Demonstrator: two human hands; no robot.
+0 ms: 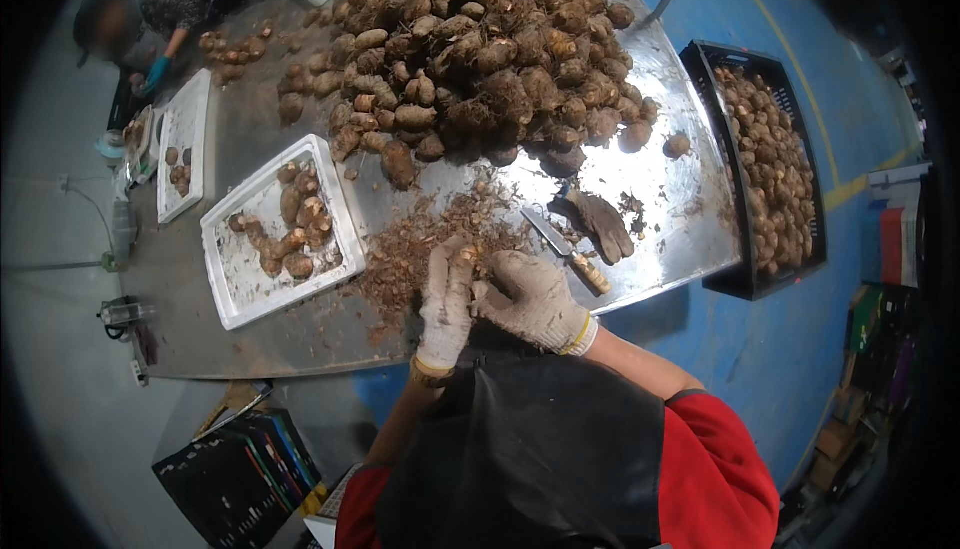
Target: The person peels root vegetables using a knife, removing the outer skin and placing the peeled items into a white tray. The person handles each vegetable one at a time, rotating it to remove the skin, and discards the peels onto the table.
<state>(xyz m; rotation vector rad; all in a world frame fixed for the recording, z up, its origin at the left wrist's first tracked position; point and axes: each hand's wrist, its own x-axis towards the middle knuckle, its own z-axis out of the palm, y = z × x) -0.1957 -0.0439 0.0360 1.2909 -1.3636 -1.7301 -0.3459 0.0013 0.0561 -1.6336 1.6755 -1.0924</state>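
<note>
Both my hands wear soiled knitted work gloves and meet over a pile of brown peelings and root scraps [405, 256] near the table's front edge. My left hand [445, 301] is closed around a small taro-like corm [469, 252], whose pale cut end shows at the fingertips. Close beside it, my right hand [529, 297] has its thumb and fingers curled towards the corm; whether it grips anything is hidden. A knife with a wooden handle [590, 273] lies to the right, next to a dirty empty glove [598, 225]. Beyond them rises a large heap of hairy brown corms [487, 61].
A white foam tray [341, 211] with several corms sits at the left, a second tray [201, 106] behind it. A black crate [814, 174] full of corms stands beyond the metal table's [675, 249] right edge. Another person's teal-gloved hand [157, 72] is at the far left.
</note>
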